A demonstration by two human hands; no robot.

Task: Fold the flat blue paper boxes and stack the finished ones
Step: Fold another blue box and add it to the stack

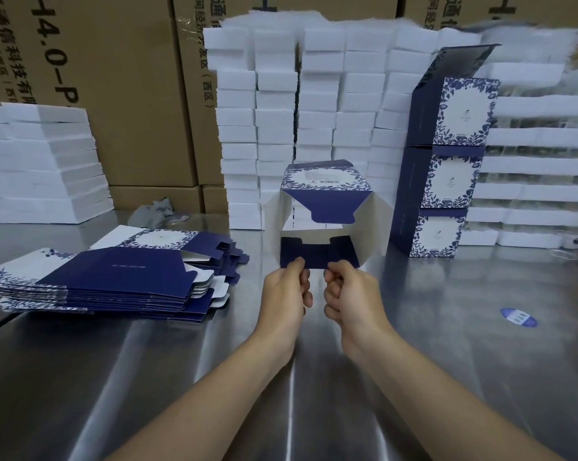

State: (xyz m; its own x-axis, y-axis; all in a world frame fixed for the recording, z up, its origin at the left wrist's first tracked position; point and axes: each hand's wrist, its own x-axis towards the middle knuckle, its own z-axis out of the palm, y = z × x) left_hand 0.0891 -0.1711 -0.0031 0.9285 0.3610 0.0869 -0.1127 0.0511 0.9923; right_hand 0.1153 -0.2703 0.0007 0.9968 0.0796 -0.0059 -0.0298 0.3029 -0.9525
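A half-formed blue paper box point(324, 188) is held up over the steel table, its open end facing me and white inside showing. My left hand point(289, 287) and my right hand point(347, 291) each pinch the lower blue flap point(317, 254) at its near edge. An upper blue flap hangs down inside the opening. A pile of flat blue boxes point(114, 274) lies at the left. Three finished boxes point(447, 168) stand stacked at the right, the top one with its lid open.
White foam blocks point(314, 111) are stacked high behind the box, with more at the left point(41, 168) and right. Brown cartons point(114, 78) form the back wall. A blue oval sticker point(518, 317) lies on the steel table point(214, 377) at right.
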